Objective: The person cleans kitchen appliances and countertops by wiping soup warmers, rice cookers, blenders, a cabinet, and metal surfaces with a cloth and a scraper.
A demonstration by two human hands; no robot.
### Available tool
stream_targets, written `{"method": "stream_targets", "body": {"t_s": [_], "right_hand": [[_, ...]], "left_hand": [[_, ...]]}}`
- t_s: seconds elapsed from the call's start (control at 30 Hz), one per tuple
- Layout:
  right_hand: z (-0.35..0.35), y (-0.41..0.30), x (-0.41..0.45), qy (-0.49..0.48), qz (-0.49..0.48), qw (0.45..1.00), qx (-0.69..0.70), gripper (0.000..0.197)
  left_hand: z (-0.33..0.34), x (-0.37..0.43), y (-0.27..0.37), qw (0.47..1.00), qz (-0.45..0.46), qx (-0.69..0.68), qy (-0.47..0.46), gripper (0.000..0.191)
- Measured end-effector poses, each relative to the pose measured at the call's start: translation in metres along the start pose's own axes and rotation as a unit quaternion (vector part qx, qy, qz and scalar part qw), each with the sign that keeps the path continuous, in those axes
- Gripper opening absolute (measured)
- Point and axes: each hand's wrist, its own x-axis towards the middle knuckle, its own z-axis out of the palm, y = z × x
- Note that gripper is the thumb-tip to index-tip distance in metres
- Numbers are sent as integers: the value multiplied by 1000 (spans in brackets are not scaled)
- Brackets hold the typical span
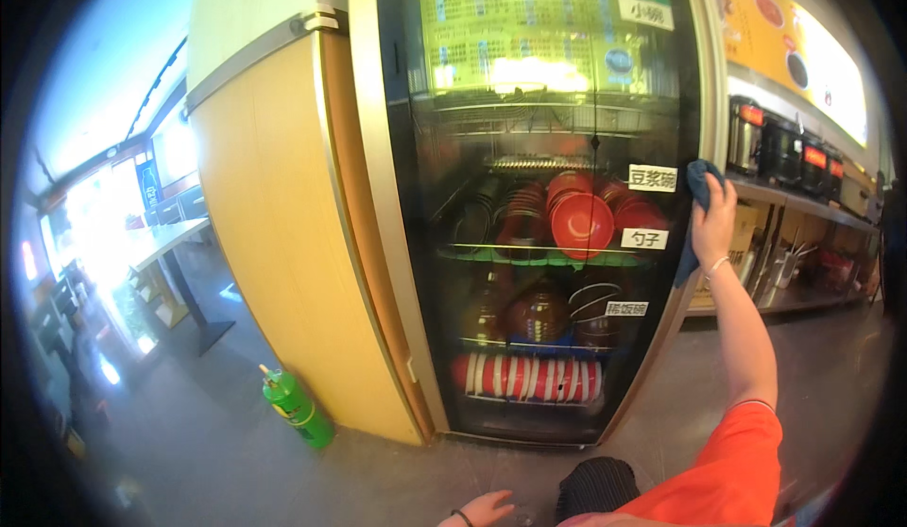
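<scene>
A tall cabinet with a dark glass door (460,144) stands right in front of me. My right hand (714,219) presses a dark blue cloth (701,183) against the right edge of its metal frame (698,137). Low at the bottom of the view, my left hand (489,509) hangs with its fingers apart, holding nothing. Behind the glass, stacked red bowls (581,222) rest on a wire shelf. Brownish bowls (538,314) sit one shelf lower, and a row of red and white dishes (528,378) stands on edge beneath them. White labels with writing (652,178) are stuck to the door.
A yellow wooden panel (283,229) adjoins the cabinet's left side. A green bottle-shaped container (301,410) stands on the floor by its foot. On the right, a counter (808,201) carries several dark pots (779,144). A white-topped table (163,240) stands farther left.
</scene>
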Motion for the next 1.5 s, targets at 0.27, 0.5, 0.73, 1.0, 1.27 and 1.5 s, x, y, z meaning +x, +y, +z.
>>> {"method": "stream_targets", "body": {"t_s": [0.27,0.5,0.73,1.0,1.27,1.5], "right_hand": [[-4,1,-15,-110,5,994,10,53],[-48,-3,-44,-387,471,765,206,44],[-182,-22,-31,-708,265,654,-9,46],[-193,22,56,-629,270,717,126,46],[-229,114,52,-606,452,635,159,49],[-238,154,41,-512,608,565,221,49]], "left_hand": [[-31,-2,132,988,-128,-24,-88,51],[-43,-26,271,992,-30,-33,-115,49],[-132,-64,398,980,-14,124,-155,52],[-184,13,538,983,124,117,61,41],[-261,109,705,877,295,220,308,31],[-368,132,826,750,353,291,478,27]]}}
